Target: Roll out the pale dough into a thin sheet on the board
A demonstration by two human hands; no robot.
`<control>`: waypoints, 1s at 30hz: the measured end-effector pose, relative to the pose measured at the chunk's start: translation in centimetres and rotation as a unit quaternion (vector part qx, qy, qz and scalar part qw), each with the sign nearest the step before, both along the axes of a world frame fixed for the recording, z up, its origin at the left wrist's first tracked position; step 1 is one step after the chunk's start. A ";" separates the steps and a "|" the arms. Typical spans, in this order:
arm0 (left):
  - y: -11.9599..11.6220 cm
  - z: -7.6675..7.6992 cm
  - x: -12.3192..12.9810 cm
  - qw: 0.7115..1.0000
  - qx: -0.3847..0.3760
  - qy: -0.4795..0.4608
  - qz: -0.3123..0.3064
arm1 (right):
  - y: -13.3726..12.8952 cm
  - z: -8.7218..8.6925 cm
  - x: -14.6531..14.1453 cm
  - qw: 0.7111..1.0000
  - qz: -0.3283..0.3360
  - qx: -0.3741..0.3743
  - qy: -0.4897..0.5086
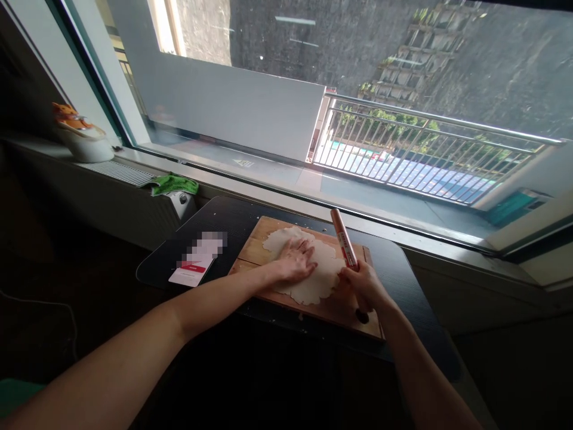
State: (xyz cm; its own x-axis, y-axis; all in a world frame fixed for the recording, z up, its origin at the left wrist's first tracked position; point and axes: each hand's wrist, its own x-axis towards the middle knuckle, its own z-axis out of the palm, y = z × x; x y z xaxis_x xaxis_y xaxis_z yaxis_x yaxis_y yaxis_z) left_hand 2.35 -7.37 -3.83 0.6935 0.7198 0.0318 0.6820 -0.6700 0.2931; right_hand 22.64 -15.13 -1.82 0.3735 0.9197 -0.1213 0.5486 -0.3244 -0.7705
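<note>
A thin, pale sheet of dough with a ragged edge lies across a wooden cutting board. My left hand rests flat on the dough, its fingers stretched out toward the far side. At the board's right side, my right hand is wrapped round a rolling pin. The pin is a shiny, copper-coloured cylinder with a printed label; its far end points up and away from me. Its near end shows partly below my hand, close to the board.
The board lies on a dark table against a window sill. A phone-like flat item, partly blurred out, lies left of the board. Beyond the table stand a radiator with a green cloth and a white pot.
</note>
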 end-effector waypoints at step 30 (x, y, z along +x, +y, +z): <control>-6.3 1.2 -4.7 0.995 -0.029 -0.009 -0.098 | -0.4 2.0 -3.1 0.989 0.050 -0.025 0.139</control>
